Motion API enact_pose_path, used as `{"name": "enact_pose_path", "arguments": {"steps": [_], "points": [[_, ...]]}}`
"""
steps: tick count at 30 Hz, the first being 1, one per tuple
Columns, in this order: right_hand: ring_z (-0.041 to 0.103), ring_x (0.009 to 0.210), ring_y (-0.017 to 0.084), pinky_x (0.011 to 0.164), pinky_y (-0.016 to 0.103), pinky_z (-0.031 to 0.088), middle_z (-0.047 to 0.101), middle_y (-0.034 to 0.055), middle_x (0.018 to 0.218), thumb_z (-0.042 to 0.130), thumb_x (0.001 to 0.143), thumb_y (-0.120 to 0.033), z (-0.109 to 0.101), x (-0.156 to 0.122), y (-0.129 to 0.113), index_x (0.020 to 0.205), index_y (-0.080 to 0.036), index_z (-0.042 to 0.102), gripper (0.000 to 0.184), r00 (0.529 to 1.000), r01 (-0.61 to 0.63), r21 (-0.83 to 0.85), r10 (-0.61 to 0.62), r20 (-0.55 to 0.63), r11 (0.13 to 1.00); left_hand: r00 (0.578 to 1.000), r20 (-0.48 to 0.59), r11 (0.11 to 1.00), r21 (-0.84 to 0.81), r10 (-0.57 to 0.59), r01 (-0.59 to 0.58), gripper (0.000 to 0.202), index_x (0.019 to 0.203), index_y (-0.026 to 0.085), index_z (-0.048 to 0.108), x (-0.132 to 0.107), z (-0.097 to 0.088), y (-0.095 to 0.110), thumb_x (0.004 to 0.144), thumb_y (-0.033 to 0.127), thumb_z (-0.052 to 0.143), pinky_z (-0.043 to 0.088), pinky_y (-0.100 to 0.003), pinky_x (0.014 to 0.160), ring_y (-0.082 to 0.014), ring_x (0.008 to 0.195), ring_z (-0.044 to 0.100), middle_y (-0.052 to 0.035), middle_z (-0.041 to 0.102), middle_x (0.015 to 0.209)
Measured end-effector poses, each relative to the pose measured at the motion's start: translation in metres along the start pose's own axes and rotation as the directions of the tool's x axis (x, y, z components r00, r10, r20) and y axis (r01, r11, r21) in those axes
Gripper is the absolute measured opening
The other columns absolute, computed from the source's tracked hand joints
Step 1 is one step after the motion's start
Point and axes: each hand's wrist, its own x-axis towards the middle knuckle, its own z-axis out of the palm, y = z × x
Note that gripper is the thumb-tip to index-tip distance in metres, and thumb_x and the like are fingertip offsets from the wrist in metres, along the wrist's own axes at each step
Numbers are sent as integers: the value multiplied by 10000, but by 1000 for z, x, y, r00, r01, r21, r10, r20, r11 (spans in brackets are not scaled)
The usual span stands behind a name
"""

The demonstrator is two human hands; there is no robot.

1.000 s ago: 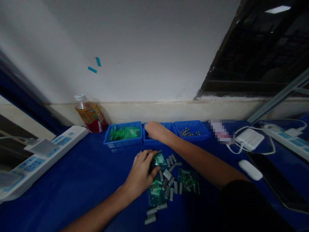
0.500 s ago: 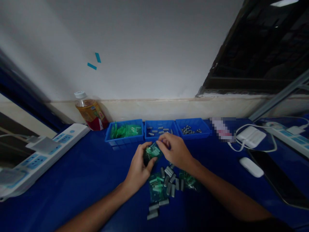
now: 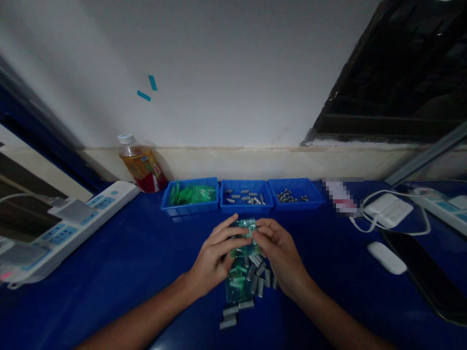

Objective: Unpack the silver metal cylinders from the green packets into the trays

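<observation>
Over the blue table (image 3: pixel 153 272), just before the middle bin (image 3: pixel 245 209), I see a green bag (image 3: pixel 248 223) between both hands. My right hand (image 3: pixel 284 253) pinches its edge, thumb and fingers nearly closed. My left hand (image 3: pixel 211 255) holds its other side, half curled. Below lie a second bag (image 3: pixel 235 287) and loose metal pieces (image 3: pixel 254 285).

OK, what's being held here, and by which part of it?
A small green bag: the left hand at its left side, the right hand at its right edge. Exact finger contact is partly hidden.
</observation>
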Motion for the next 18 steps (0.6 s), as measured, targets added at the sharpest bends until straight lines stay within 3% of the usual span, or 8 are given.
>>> {"name": "enact_pose_path", "arguments": {"steps": [3, 5, 7, 9, 11, 13, 16, 18], "points": [[511, 516, 102, 457, 207, 374, 625, -12, 712, 645, 764, -363, -7, 2, 0, 1052, -185, 554, 351, 982, 146, -125, -159, -106, 981, 995, -53, 993, 74, -89, 92, 330, 1114, 250, 620, -1, 2, 2, 857, 112, 466, 306, -495, 1060, -270, 1329, 306, -77, 470, 1325], [536, 540, 113, 476, 223, 403, 645, 3, 741, 614, 802, -305, -10, 2, 0, 1034, -195, 592, 258, 932, 290, -311, -340, -122, 905, 975, -89, 978, 33, -202, 206, 270, 1108, 235, 614, -1, 2, 3, 864, 195, 506, 363, -453, 1004, -263, 1220, 419, -99, 495, 1254], [588, 631, 138, 556, 252, 452, 666, 17, 767, 581, 825, -216, -11, 2, 0, 918, -206, 640, 110, 830, 478, -487, -558, -24, 731, 948, -50, 943, -129, -314, 306, 264, 1105, 196, 591, 0, -1, 3, 891, 308, 486, 443, -369, 867, -216, 981, 544, -90, 581, 1022], [614, 743, 156, 660, 288, 483, 690, 26, 827, 549, 824, -112, -10, 0, 0, 850, -214, 654, 149, 686, 648, -574, -710, 155, 501, 920, 6, 873, -315, -391, 373, 315, 1006, 158, 592, 3, -4, 1, 913, 408, 424, 451, -300, 740, -175, 792, 549, -51, 581, 824], [607, 820, 165, 728, 314, 495, 700, 31, 908, 532, 808, -38, -10, -2, 1, 870, -216, 658, 227, 571, 743, -588, -760, 311, 318, 874, 29, 781, -437, -485, 447, 358, 878, 144, 586, 6, -8, 0, 895, 469, 436, 424, -263, 669, -152, 710, 516, -27, 555, 742], [591, 864, 176, 759, 329, 507, 699, 36, 942, 543, 795, -12, -10, -2, 3, 916, -211, 657, 260, 506, 778, -593, -766, 396, 208, 816, 59, 683, -514, -575, 518, 342, 815, 140, 571, 10, -9, 0, 842, 478, 528, 402, -239, 629, -133, 666, 490, -12, 538, 706], [572, 968, 202, 815, 366, 514, 691, 42, 994, 555, 793, -11, -12, -3, 7, 1005, -215, 640, 306, 454, 800, -590, -752, 478, 109, 752, 132, 545, -610, -646, 575, 302, 864, 137, 567, 18, -8, 4, 789, 427, 605, 400, -224, 607, -115, 634, 484, -7, 543, 714], [551, 1043, 221, 838, 398, 510, 675, 45, 1056, 550, 791, -10, -13, -5, 9, 1070, -221, 611, 355, 447, 812, -580, -712, 541, 69, 739, 151, 519, -620, -657, 589, 287, 892, 138, 561, 23, -10, 7, 777, 396, 612, 420, -229, 620, -118, 650, 507, -18, 564, 746]]}}
